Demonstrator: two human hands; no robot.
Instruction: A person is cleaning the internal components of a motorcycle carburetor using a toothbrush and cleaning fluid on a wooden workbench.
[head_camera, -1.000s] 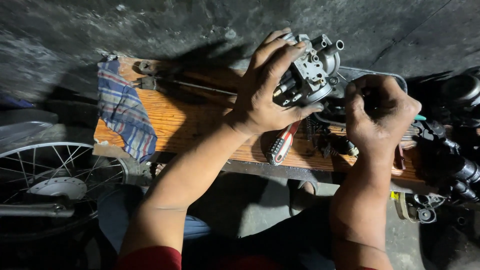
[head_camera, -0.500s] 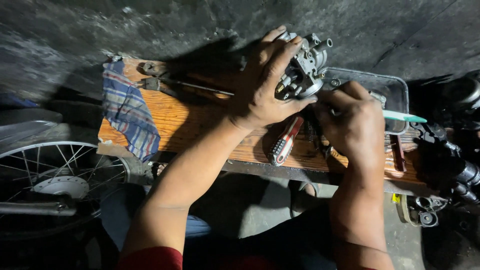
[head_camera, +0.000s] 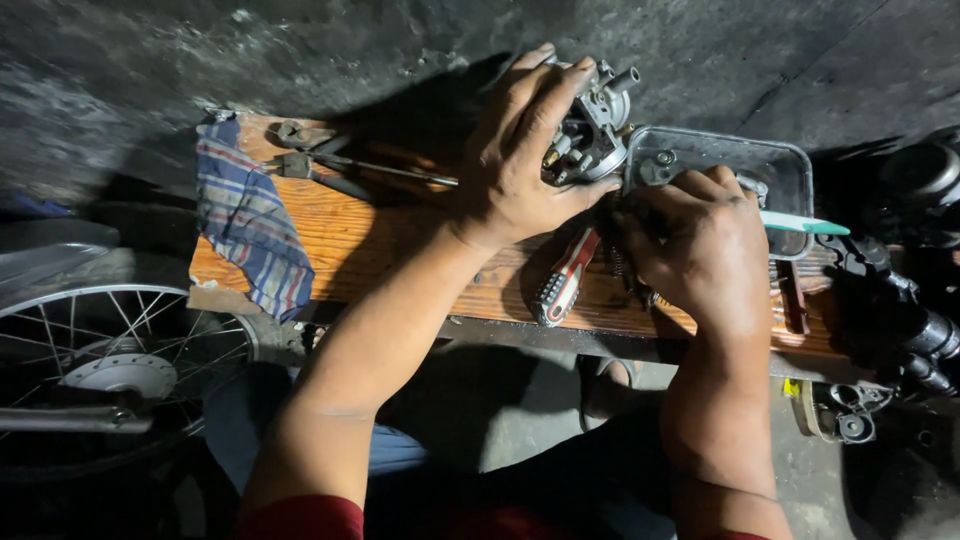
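Note:
My left hand (head_camera: 520, 160) is shut around a grey metal carburetor (head_camera: 592, 125) and holds it tilted over the far edge of a wooden board (head_camera: 400, 240). Just to the right, my right hand (head_camera: 700, 250) rests knuckles-up on the board beside a clear plastic tray (head_camera: 785, 165). Its fingers curl down and hide whatever is under them. A small spring (head_camera: 617, 265) lies at its fingertips. A screwdriver with a red and white handle (head_camera: 563, 283) lies on the board between my two hands.
A checked cloth (head_camera: 250, 230) hangs over the board's left end, with pliers (head_camera: 320, 165) behind it. A white and green toothbrush (head_camera: 800, 222) crosses the tray. A spoked wheel (head_camera: 120, 350) is at the lower left, dark engine parts (head_camera: 900, 310) at the right.
My right hand came down from beside the carburetor to the board next to the tray. My left hand tilted the carburetor and moved it slightly left.

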